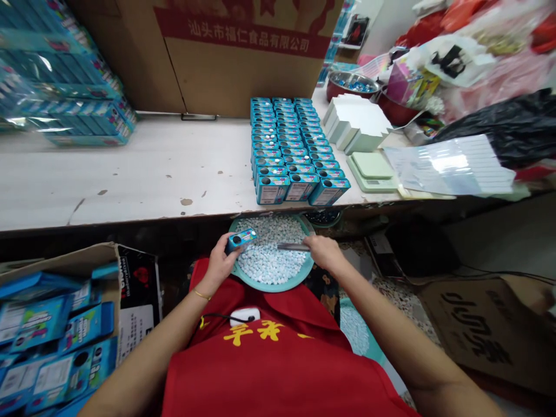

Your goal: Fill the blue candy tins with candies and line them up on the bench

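Observation:
My left hand (220, 259) is closed around a small blue tin (241, 239) with a dark round opening on its top, held over the left rim of a green basin (282, 286). Pale blue and white candies (271, 263) fill the basin, which rests on my lap. At the basin's right side, my right hand (324, 250) grips a metal scoop (292, 247) that lies low over the candies. On the table in front stand tight rows of similar blue tins (286, 145), several with white pieces on top.
A pale green scale (372, 171) and a stack of white cards (356, 123) sit right of the rows. A large cardboard box (243, 75) stands behind. An open carton (108, 255) of blue boxes is at lower left; another candy basin (376, 347) is at lower right.

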A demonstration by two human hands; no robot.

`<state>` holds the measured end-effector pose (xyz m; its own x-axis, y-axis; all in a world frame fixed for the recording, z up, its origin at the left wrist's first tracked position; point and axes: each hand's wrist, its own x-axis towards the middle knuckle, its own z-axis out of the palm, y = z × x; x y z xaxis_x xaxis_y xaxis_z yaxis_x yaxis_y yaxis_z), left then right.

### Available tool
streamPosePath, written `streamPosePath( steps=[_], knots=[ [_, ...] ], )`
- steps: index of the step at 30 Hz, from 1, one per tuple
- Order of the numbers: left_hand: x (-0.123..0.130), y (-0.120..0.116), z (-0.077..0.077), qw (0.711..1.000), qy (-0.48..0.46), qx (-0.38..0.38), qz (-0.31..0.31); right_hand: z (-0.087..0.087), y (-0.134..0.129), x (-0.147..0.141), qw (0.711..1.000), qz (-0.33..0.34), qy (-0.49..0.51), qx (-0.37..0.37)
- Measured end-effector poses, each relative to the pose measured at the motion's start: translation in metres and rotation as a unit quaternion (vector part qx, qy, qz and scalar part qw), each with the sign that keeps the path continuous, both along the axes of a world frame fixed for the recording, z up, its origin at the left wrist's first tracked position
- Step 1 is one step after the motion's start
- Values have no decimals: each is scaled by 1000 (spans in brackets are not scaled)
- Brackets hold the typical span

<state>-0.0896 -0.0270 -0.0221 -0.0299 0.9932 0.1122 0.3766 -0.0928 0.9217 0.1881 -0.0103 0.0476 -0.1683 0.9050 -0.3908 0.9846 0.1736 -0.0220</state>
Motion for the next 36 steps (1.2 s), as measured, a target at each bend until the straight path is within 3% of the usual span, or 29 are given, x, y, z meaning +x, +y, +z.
streamPosePath(
  steps=[3, 6, 8, 11, 15, 19, 22, 28, 32, 36],
  knots=[
    [-9, -1, 3, 999, -13, -8, 32, -62, -7, -18, 995, -56, 72, -29],
    [-15, -2, 4, 998, -18, -14, 52, -106, -7, -60, 990, -75, 121, -19],
    [-19, -4, 3, 998, -19, -18, 58, -121, -4, -77, 984, -89, 154, -9],
    [-25, -7, 2, 997, -27, -23, 62, -124, 0, -74, 975, -99, 201, 1],
    [-24, -7, 1, 997, -36, -19, 59, -101, 3, -43, 963, -87, 255, 23],
    [-12, -5, 1, 999, -14, -21, 43, -53, 6, -23, 941, -56, 329, 62],
    [1, -4, 3, 1000, 7, -14, 13, -13, 9, -23, 941, -9, 331, 67],
    [18, -3, 2, 998, 53, 20, -26, 43, 11, -43, 988, 73, 133, 22],
    [20, -4, -3, 997, 62, 33, -44, 70, 7, -62, 994, 104, 26, 0],
    [21, -4, -5, 997, 56, 31, -42, 85, 4, -78, 993, 116, -3, -1]
  ],
)
